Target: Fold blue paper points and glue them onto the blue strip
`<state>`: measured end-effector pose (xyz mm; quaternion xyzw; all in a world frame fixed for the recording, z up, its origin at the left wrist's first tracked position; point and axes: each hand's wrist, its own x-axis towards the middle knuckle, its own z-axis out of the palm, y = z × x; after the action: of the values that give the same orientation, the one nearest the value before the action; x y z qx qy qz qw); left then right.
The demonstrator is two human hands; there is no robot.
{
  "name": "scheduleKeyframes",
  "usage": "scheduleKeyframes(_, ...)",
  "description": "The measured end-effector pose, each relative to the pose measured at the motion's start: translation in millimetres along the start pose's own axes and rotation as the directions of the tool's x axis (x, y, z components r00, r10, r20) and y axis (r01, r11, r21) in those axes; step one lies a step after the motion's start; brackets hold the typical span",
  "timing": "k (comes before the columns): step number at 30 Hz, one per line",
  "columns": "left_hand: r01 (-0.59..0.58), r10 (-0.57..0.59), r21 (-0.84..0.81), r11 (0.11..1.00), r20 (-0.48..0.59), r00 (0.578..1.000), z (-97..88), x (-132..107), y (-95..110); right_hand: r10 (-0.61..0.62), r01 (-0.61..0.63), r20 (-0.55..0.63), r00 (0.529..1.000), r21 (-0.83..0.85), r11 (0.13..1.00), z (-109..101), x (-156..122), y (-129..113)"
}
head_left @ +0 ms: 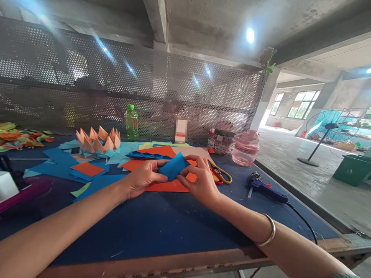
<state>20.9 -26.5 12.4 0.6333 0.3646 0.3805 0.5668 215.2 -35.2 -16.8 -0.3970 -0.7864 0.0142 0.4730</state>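
Between my two hands is a small piece of blue paper (173,166), held up over the table. My left hand (145,177) pinches its left edge between thumb and fingers. On the right side, my right hand (202,180) grips the paper with thumb and fingertips. Orange paper sheets (166,185) lie just beneath the hands. Behind the held piece rests a strip of folded blue paper (146,155). Scissors with yellow and red handles (222,175) lie right beside my right hand, their blades hidden.
A ring of folded peach paper points (99,142) stands left, near loose blue sheets (56,164). A green bottle (131,123), a pink water jug (246,149) and a patterned basket (220,142) line the back. A glue gun (267,189) with its cord lies right.
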Motion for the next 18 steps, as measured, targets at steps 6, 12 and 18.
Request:
scheduleKeyframes(6,-0.024,0.025,-0.015,1.0,0.02,1.0,3.7,-1.3,-1.4,0.094,-0.097,0.045,0.995,0.066,0.993,0.4,0.2,-0.7)
scheduleKeyframes(12,-0.042,0.042,0.031,0.999,0.011,0.999,7.2,-0.8,-1.9,0.146,-0.156,0.082,0.986,0.136,0.978,1.2,-0.5,-2.8)
scheduleKeyframes(18,-0.015,0.015,-0.001,1.0,-0.017,1.0,7.7,-0.2,-2.8,0.148,-0.159,0.082,0.986,0.145,0.977,1.9,-0.8,-3.0)
